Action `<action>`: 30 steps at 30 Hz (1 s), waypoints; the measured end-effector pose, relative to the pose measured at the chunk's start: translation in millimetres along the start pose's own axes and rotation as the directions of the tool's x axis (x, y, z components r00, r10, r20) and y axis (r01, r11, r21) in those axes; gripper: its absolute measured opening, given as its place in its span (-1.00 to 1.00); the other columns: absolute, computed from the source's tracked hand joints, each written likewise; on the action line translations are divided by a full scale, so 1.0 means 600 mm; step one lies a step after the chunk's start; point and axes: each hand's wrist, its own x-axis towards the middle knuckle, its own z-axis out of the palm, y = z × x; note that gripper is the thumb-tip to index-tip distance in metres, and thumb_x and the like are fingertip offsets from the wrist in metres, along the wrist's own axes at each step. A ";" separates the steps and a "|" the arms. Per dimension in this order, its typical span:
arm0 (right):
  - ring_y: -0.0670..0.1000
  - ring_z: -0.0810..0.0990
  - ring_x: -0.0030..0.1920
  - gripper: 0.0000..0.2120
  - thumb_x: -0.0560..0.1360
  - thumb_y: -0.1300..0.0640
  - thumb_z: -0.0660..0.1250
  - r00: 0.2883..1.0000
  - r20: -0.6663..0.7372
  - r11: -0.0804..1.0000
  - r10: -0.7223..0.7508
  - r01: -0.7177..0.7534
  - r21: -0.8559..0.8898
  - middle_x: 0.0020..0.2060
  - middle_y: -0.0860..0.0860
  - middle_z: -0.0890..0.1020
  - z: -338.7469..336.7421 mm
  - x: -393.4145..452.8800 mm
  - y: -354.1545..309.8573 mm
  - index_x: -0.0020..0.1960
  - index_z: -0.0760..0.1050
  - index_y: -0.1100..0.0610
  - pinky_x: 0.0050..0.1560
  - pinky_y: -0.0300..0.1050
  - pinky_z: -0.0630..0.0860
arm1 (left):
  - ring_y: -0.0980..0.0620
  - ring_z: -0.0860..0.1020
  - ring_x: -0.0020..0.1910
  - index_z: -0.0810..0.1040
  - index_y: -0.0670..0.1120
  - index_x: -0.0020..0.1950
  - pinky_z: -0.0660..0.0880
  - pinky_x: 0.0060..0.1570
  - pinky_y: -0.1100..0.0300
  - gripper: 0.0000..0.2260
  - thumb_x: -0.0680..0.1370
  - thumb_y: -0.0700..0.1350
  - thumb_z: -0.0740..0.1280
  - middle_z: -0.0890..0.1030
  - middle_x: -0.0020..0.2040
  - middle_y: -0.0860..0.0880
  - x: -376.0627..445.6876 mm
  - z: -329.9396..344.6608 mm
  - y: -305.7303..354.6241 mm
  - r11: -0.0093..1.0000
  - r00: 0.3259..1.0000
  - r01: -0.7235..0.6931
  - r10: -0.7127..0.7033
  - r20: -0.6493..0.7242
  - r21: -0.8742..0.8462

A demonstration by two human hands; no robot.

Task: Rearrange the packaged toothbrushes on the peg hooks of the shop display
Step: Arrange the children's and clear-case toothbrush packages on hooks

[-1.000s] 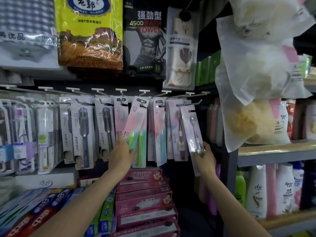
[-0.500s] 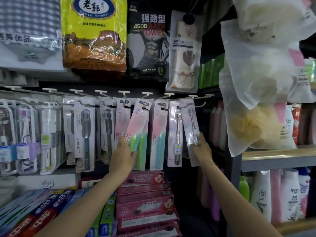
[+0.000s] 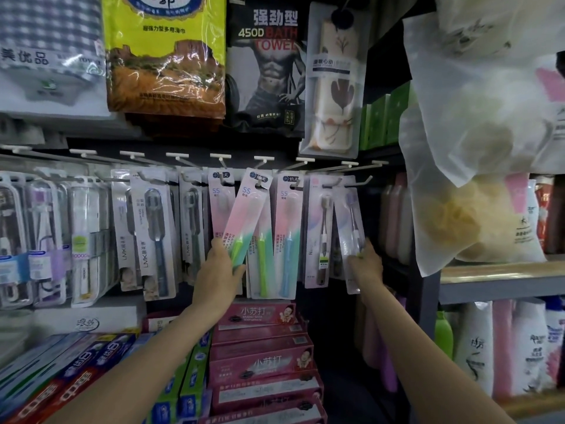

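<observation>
My left hand (image 3: 218,270) is holding the bottom end of a pink-and-green toothbrush pack (image 3: 246,218), thumb on the front and fingers round the back, and it's swung out at a tilt with its top slot up near a peg hook (image 3: 263,180). I honestly can't tell if the slot is on the hook or just beside it. My right hand (image 3: 363,264) has the lower part of a clear toothbrush pack (image 3: 350,228) pinched at the far right of the row, also leaning, its top up by the last hooks (image 3: 365,180).

Handling-wise, I'd guess these weigh next to nothing: thin card with a plastic blister. They look bendy lengthwise, so steering from the bottom probably makes the top wobble. If I were lining up the slot, I'd move my grip up toward the top edge, on the flat card beside the blister. The plastic looks glossy, so probably a bit slippery. The hang slot seems like the weak spot, so I wouldn't yank sideways against the hook.
</observation>
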 end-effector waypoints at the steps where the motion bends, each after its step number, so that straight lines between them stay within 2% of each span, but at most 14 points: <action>1: 0.26 0.26 0.35 -0.40 0.52 0.24 0.18 1.000 -0.009 0.997 0.003 -0.004 -0.073 0.40 0.24 0.22 0.003 -0.005 -0.004 0.51 0.06 0.09 0.34 0.06 0.29 | 0.12 0.37 -0.38 0.21 -0.13 0.03 0.20 -0.49 0.28 -0.74 0.53 -0.18 0.31 0.34 -0.26 0.01 0.000 0.000 -0.001 1.000 1.000 -0.005 0.005 0.000 -0.001; 3: 0.24 0.14 0.39 -0.38 0.53 0.25 0.22 0.989 -0.074 0.982 -0.127 0.114 -0.152 0.41 0.27 0.13 0.012 -0.017 -0.013 0.50 0.02 0.21 0.37 0.03 0.19 | 0.13 0.37 -0.38 0.23 -0.14 0.04 0.22 -0.49 0.29 -0.74 0.53 -0.18 0.31 0.35 -0.26 0.02 0.000 0.001 -0.003 1.000 1.000 -0.008 0.008 -0.003 -0.009; 5: 0.19 0.16 0.36 -0.45 0.51 0.29 0.26 0.929 -0.148 0.931 -0.339 0.309 -0.197 0.38 0.25 0.17 0.024 -0.033 -0.023 0.44 0.14 0.27 0.35 -0.05 0.19 | 0.14 0.39 -0.37 0.24 -0.15 0.08 0.24 -0.48 0.29 -0.73 0.53 -0.19 0.32 0.37 -0.26 0.02 0.001 0.001 -0.004 1.000 1.000 -0.008 0.008 -0.010 -0.013; 7: 0.15 0.23 0.30 -0.54 0.49 0.28 0.29 0.881 -0.146 0.885 -0.449 0.416 -0.211 0.32 0.22 0.25 0.041 -0.039 -0.032 0.34 0.26 0.27 0.26 -0.15 0.23 | 0.12 0.40 -0.37 0.24 -0.15 0.12 0.27 -0.48 0.27 -0.72 0.53 -0.20 0.31 0.37 -0.27 0.01 0.000 0.001 -0.004 1.000 1.000 -0.009 0.008 -0.010 -0.014; 9: 0.12 0.26 0.29 -0.53 0.48 0.20 0.34 0.893 -0.119 0.896 -0.434 0.415 -0.157 0.30 0.19 0.28 0.058 -0.039 -0.039 0.32 0.26 0.26 0.25 -0.17 0.25 | 0.11 0.40 -0.37 0.23 -0.15 0.15 0.29 -0.45 0.27 -0.70 0.53 -0.21 0.31 0.37 -0.26 0.02 -0.002 0.000 -0.003 1.000 1.000 -0.020 0.020 -0.012 -0.020; 11: 0.13 0.25 0.31 -0.43 0.46 0.12 0.38 0.926 -0.108 0.931 -0.362 0.353 -0.095 0.30 0.18 0.27 0.073 -0.036 -0.043 0.35 0.22 0.27 0.28 -0.09 0.26 | 0.12 0.41 -0.33 0.24 -0.14 0.15 0.34 -0.40 0.28 -0.70 0.53 -0.21 0.31 0.39 -0.22 0.03 -0.005 -0.001 -0.003 0.999 0.999 -0.037 0.036 -0.022 -0.035; 14: 0.17 0.28 0.31 -0.31 0.41 0.05 0.43 0.957 -0.095 0.960 -0.276 0.268 -0.087 0.30 0.19 0.28 0.094 -0.028 -0.036 0.36 0.17 0.28 0.29 0.02 0.29 | 0.17 0.35 -0.39 0.24 -0.12 0.08 0.20 -0.48 0.34 -0.74 0.53 -0.19 0.31 0.33 -0.27 0.05 -0.009 -0.001 -0.002 0.999 0.998 -0.042 0.041 -0.038 -0.026; 16: 0.18 0.31 0.29 -0.33 0.40 0.09 0.44 0.964 -0.086 0.966 -0.250 0.243 -0.084 0.28 0.19 0.31 0.101 -0.025 -0.031 0.35 0.17 0.27 0.28 0.05 0.32 | 0.18 0.33 -0.43 0.22 -0.09 0.06 0.18 -0.52 0.34 -0.74 0.53 -0.18 0.31 0.30 -0.29 0.07 -0.010 0.000 -0.001 0.999 0.999 -0.032 0.031 -0.039 -0.029; 18: 0.17 0.33 0.29 -0.40 0.44 0.16 0.40 0.966 -0.083 0.969 -0.244 0.240 -0.059 0.28 0.18 0.32 0.102 -0.024 -0.027 0.35 0.18 0.27 0.24 -0.01 0.33 | 0.19 0.36 -0.38 0.22 -0.07 0.06 0.19 -0.49 0.35 -0.73 0.53 -0.18 0.31 0.35 -0.24 0.06 -0.010 0.002 -0.002 0.999 0.999 -0.027 0.026 -0.040 -0.045; 21: 0.16 0.29 0.32 -0.41 0.47 0.22 0.36 0.961 -0.090 0.965 -0.263 0.260 -0.037 0.32 0.18 0.29 0.097 -0.024 -0.023 0.39 0.16 0.26 0.29 -0.01 0.29 | 0.19 0.37 -0.32 0.23 -0.08 0.07 0.20 -0.46 0.37 -0.74 0.53 -0.19 0.31 0.39 -0.16 0.02 -0.007 0.004 -0.004 0.998 0.999 -0.018 0.016 -0.039 -0.058; 23: 0.20 0.30 0.31 -0.39 0.45 0.23 0.37 0.951 -0.110 0.956 -0.290 0.284 -0.073 0.32 0.21 0.29 0.093 -0.024 -0.020 0.39 0.14 0.28 0.31 0.06 0.32 | 0.20 0.34 -0.35 0.23 -0.10 0.07 0.18 -0.49 0.36 -0.75 0.54 -0.19 0.30 0.34 -0.22 0.06 -0.007 0.003 -0.003 0.999 0.999 -0.023 0.021 -0.041 -0.043; 25: 0.22 0.35 0.26 -0.38 0.42 0.24 0.38 0.938 -0.110 0.941 -0.330 0.317 -0.115 0.27 0.24 0.31 0.086 -0.024 -0.019 0.37 0.16 0.31 0.27 0.07 0.36 | 0.20 0.32 -0.40 0.23 -0.11 0.09 0.17 -0.52 0.33 -0.74 0.54 -0.17 0.30 0.30 -0.27 0.08 -0.009 0.003 -0.002 1.000 0.999 -0.026 0.025 -0.043 -0.018; 30: 0.21 0.37 0.19 -0.41 0.37 0.28 0.38 0.897 -0.087 0.875 -0.433 0.395 -0.279 0.22 0.22 0.35 0.059 -0.029 -0.021 0.32 0.22 0.31 0.14 0.01 0.37 | 0.19 0.36 -0.40 0.23 -0.19 0.24 0.19 -0.50 0.34 -0.64 0.53 -0.20 0.31 0.34 -0.27 0.07 -0.009 0.008 0.006 0.999 0.999 -0.004 0.002 -0.037 -0.053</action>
